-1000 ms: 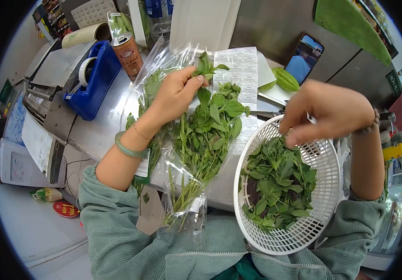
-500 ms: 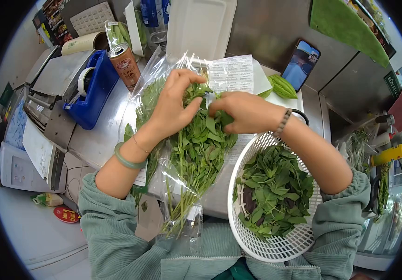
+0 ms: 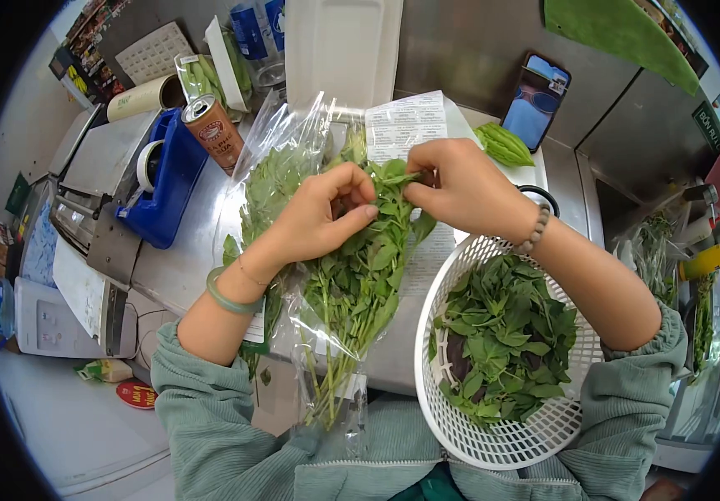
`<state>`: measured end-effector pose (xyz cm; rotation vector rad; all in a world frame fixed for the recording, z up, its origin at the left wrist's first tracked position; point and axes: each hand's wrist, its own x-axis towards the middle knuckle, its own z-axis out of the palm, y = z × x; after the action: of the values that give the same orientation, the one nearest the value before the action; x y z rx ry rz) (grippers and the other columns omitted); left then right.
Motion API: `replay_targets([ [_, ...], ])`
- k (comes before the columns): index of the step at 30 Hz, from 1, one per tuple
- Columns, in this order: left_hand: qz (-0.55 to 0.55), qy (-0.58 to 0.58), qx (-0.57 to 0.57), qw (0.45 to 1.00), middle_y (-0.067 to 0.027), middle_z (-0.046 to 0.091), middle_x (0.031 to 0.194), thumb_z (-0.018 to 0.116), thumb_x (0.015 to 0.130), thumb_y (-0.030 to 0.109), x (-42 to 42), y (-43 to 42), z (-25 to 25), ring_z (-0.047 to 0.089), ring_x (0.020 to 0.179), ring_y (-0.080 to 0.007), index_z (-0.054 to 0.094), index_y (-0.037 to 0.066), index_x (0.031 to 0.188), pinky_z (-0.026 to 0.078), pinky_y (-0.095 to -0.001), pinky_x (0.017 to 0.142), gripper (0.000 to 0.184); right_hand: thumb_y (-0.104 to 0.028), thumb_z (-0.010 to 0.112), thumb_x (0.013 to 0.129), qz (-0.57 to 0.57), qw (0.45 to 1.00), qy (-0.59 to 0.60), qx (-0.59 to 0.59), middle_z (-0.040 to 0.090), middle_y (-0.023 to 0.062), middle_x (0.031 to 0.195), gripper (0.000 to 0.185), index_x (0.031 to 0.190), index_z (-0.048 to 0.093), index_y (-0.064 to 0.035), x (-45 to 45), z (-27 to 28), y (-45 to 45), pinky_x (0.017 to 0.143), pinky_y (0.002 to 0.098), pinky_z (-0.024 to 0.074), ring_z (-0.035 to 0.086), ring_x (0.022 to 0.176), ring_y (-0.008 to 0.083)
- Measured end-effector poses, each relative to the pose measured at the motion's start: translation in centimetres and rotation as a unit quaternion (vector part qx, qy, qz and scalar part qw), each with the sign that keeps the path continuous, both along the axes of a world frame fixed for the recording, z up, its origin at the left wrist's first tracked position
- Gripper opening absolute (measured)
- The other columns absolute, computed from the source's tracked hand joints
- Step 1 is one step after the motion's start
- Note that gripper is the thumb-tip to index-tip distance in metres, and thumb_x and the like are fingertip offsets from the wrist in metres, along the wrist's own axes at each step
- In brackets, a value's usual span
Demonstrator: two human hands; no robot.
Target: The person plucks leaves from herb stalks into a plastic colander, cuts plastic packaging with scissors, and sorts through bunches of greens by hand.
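A bunch of leafy green herbs [image 3: 360,271] lies on clear plastic, its leafy tops away from me and its bare stems toward me. My left hand [image 3: 322,217] is closed over the upper left of the bunch, thumb and forefinger curled at the leaves. Pinched between the fingertips of my right hand [image 3: 470,190] is a green leaf from the top of the bunch; the other fingers are curled under. Below my right forearm, a white perforated basket [image 3: 424,351] holds many loose leaves [image 3: 506,334].
Left of the herbs stand a brown drink can [image 3: 214,134] and a blue tape dispenser [image 3: 159,188]. Behind are a printed paper sheet [image 3: 406,125], a ridged green vegetable [image 3: 502,144] and a leaning phone [image 3: 535,104]. A metal wall [image 3: 452,50] rises at the back.
My right hand has drawn back a little to the right from the bunch, with a leaf at its fingertips. The left hand has shifted slightly toward me. The whole view has turned a little.
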<state>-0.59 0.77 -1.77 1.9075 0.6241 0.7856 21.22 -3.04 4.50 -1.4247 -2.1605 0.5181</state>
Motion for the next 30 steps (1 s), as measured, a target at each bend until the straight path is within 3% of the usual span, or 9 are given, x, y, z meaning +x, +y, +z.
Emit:
replay_targets([
  [3, -0.006, -0.007, -0.044, 0.999, 0.0007, 0.060, 0.073, 0.069, 0.087, 0.020, -0.1, 0.3, -0.5, 0.052, 0.067, -0.0046, 0.063, -0.003, 0.092, 0.043, -0.0230, 0.059, 0.024, -0.015, 0.062, 0.074, -0.026, 0.996, 0.067, -0.051, 0.062, 0.0211, 0.069, 0.021, 0.075, 0.062, 0.0051, -0.1, -0.4, -0.7, 0.064, 0.0427, 0.0483, 0.062, 0.067, 0.0359],
  [6, -0.030, 0.009, -0.041, 0.999, 0.0003, 0.063, 0.076, 0.069, 0.088, 0.025, 0.2, -0.8, 0.3, 0.053, 0.069, -0.0044, 0.067, -0.003, 0.095, 0.044, -0.0231, 0.061, 0.028, -0.016, 0.062, 0.074, -0.012, 0.997, 0.073, -0.008, 0.062, 0.0207, 0.067, 0.021, 0.074, 0.062, 0.0049, -0.5, -0.7, -0.7, 0.064, 0.0417, 0.0489, 0.062, 0.066, 0.0360],
  [12, 0.018, -0.051, -0.037, 0.998, 0.0017, 0.064, 0.079, 0.067, 0.088, 0.014, 1.0, -1.7, -0.1, 0.052, 0.070, -0.0033, 0.068, -0.001, 0.099, 0.043, -0.0215, 0.062, 0.019, -0.015, 0.061, 0.075, -0.019, 0.993, 0.111, 0.034, 0.063, 0.0233, 0.075, 0.022, 0.083, 0.062, 0.0061, -0.6, -1.4, -0.7, 0.067, 0.0408, 0.0498, 0.064, 0.074, 0.0381],
  [13, 0.030, -0.043, -0.048, 0.997, 0.0018, 0.064, 0.079, 0.066, 0.088, 0.013, 0.9, -1.7, 0.0, 0.052, 0.070, -0.0030, 0.068, -0.001, 0.099, 0.043, -0.0212, 0.061, 0.018, -0.008, 0.062, 0.078, -0.005, 0.990, 0.140, 0.030, 0.061, 0.0104, 0.068, 0.017, 0.088, 0.059, 0.0060, -0.4, -1.7, -0.5, 0.055, 0.0306, 0.0439, 0.054, 0.060, 0.0127],
  [16, 0.045, -0.080, -0.085, 0.992, 0.0020, 0.064, 0.078, 0.066, 0.088, 0.012, 0.9, -1.5, -0.2, 0.051, 0.070, -0.0023, 0.068, -0.003, 0.097, 0.041, -0.0205, 0.060, 0.018, -0.007, 0.061, 0.078, -0.001, 0.991, 0.137, 0.003, 0.060, 0.0089, 0.069, 0.017, 0.088, 0.058, 0.0059, 0.0, -2.0, -0.3, 0.057, 0.0302, 0.0440, 0.053, 0.062, 0.0119],
  [19, 0.060, -0.045, -0.078, 0.994, 0.0017, 0.063, 0.074, 0.066, 0.088, 0.012, 0.6, -1.2, -0.3, 0.050, 0.067, -0.0022, 0.068, -0.003, 0.094, 0.040, -0.0210, 0.058, 0.017, -0.007, 0.062, 0.075, -0.031, 0.990, 0.135, -0.024, 0.056, 0.0071, 0.073, 0.017, 0.089, 0.059, 0.0033, -0.1, -1.4, -0.8, 0.064, 0.0292, 0.0444, 0.053, 0.070, 0.0129],
  [22, 0.077, 0.011, -0.045, 0.996, 0.0017, 0.061, 0.069, 0.067, 0.087, 0.012, 0.3, -1.2, 0.2, 0.049, 0.063, -0.0027, 0.068, -0.004, 0.091, 0.040, -0.0222, 0.055, 0.017, -0.011, 0.061, 0.071, -0.039, 0.980, 0.150, 0.126, 0.058, 0.0167, 0.085, 0.025, 0.092, 0.059, 0.0023, -0.1, -1.8, -0.7, 0.075, 0.0390, 0.0476, 0.057, 0.081, 0.0322],
  [26, 0.080, 0.005, 0.018, 0.997, -0.0011, 0.061, 0.066, 0.068, 0.085, 0.011, 0.7, -1.3, -0.1, 0.048, 0.059, -0.0041, 0.066, -0.006, 0.087, 0.040, -0.0238, 0.051, 0.017, -0.008, 0.072, 0.066, 0.052, 0.968, 0.058, 0.238, 0.052, 0.0128, 0.098, 0.039, 0.101, 0.057, -0.0066, -0.3, -1.7, -1.1, 0.081, 0.0391, 0.0447, 0.051, 0.093, 0.0308],
  [30, 0.086, 0.062, 0.086, 0.991, -0.0065, 0.059, 0.061, 0.070, 0.082, 0.011, 0.7, -1.5, 0.5, 0.050, 0.056, -0.0072, 0.061, -0.006, 0.076, 0.040, -0.0253, 0.050, 0.020, -0.010, 0.076, 0.064, 0.044, 0.958, 0.042, 0.280, 0.048, 0.0121, 0.105, 0.035, 0.094, 0.058, -0.0087, -1.0, -1.4, -1.6, 0.084, 0.0404, 0.0434, 0.048, 0.100, 0.0319],
])
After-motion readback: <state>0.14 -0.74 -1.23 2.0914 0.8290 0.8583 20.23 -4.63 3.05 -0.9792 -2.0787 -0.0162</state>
